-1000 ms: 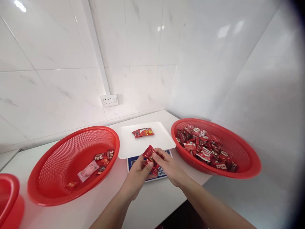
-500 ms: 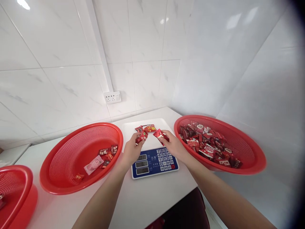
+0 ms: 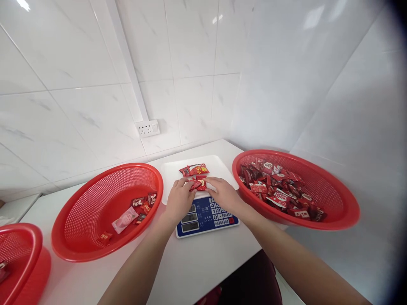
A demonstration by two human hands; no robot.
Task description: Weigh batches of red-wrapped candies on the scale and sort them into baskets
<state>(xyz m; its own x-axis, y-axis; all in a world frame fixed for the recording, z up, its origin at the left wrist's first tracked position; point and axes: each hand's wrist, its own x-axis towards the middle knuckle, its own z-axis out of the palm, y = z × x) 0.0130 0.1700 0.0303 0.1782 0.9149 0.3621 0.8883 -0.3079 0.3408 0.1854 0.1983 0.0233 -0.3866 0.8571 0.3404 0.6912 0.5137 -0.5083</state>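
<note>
Both my hands are over the white pan (image 3: 170, 169) of a digital scale with a blue keypad panel (image 3: 206, 220). In my left hand (image 3: 179, 199) a red-wrapped candy (image 3: 195, 184) is pinched between thumb and fingers. My right hand (image 3: 225, 195) grips another red-wrapped candy (image 3: 201, 182) by its edge, right beside the first. The two wrappers touch or overlap low over the pan; I cannot tell whether they rest on it. Just behind them, a larger red packet (image 3: 199, 169) and a small red packet (image 3: 185, 171) lie on the pan.
A red basket (image 3: 333, 190) heaped with red-wrapped candies stands at the right. Left of the scale, another red basket (image 3: 79, 207) holds several candies and a pink packet (image 3: 124, 220). A third red basket (image 3: 36, 241) shows at the left edge. A tiled wall with a socket (image 3: 148, 128) rises behind.
My hands have come closer together and lowered toward the pan, bringing the two candies side by side. The packets behind and the baskets stay in place; the view has shifted slightly.
</note>
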